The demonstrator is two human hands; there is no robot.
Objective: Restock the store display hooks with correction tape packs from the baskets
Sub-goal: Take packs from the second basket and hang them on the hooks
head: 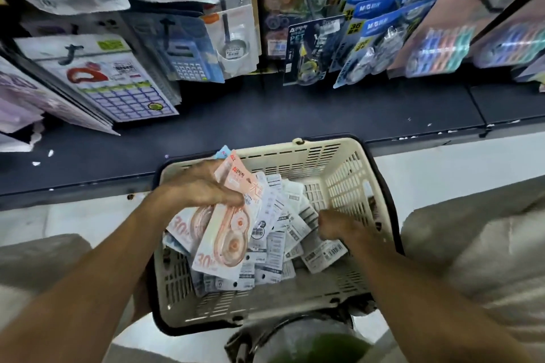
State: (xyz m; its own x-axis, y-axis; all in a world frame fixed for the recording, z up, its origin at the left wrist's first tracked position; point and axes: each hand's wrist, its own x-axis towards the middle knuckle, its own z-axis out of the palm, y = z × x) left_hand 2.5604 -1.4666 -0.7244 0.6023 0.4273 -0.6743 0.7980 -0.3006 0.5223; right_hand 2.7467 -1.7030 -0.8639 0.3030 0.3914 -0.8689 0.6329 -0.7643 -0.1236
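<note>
- Two bare forearms reach from the near edge into a cream plastic basket point(339, 174).
- Left hand point(203, 186) grips a fanned bunch of pink correction tape packs point(224, 233) over the basket's left side.
- Right hand point(336, 227) is curled among white packs point(295, 215) lying in the basket; whether it holds one is unclear.
- Stationery hangs on display hooks point(168, 35) beyond.

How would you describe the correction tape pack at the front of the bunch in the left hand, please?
Start at the cream basket below the dark shelf. Over its left side, the left hand grips a fan of packs; the front pack is the nearest one, slanting down into the basket. Unlike the white backs-up packs beneath, it shows a peach face with "30".
</note>
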